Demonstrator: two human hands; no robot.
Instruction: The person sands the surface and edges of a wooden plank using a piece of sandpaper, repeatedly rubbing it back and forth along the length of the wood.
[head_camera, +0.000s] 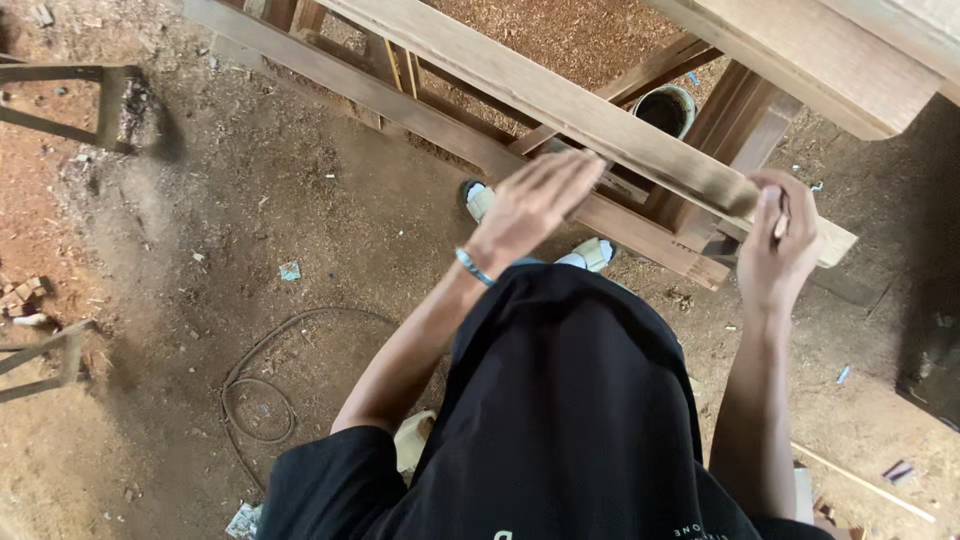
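- The person's left hand (535, 205) lies open, fingers stretched out flat and close together, pressed against the near side of a long wooden rail (560, 105) that runs slantwise across a wooden frame (640, 225).
- A thin bracelet (473, 268) sits on the wrist just behind that hand.
- The right hand (775, 240) is closed around something small and dark at the lower end of the same rail; the fingers hide it, so I cannot tell what it is.
- The rail passes from beyond the left hand's fingertips down to the right hand, so both hands touch the one piece, well apart from each other along its length.
- Beyond the rail, between the two hands and farther from the person, a round dark can (665, 108) stands on the ground inside the frame.
- Under the left hand, by the wrist, two light sandalled feet (590, 255) show on the dirt.
- A heavier pale beam (830, 60) crosses above the right hand, at the upper edge of the view.
- Out to the left of the left arm, a thin cable (262, 385) loops over the sawdust-strewn floor (300, 200).
- The person wears a black shirt (560, 400), filling the space between the two forearms.
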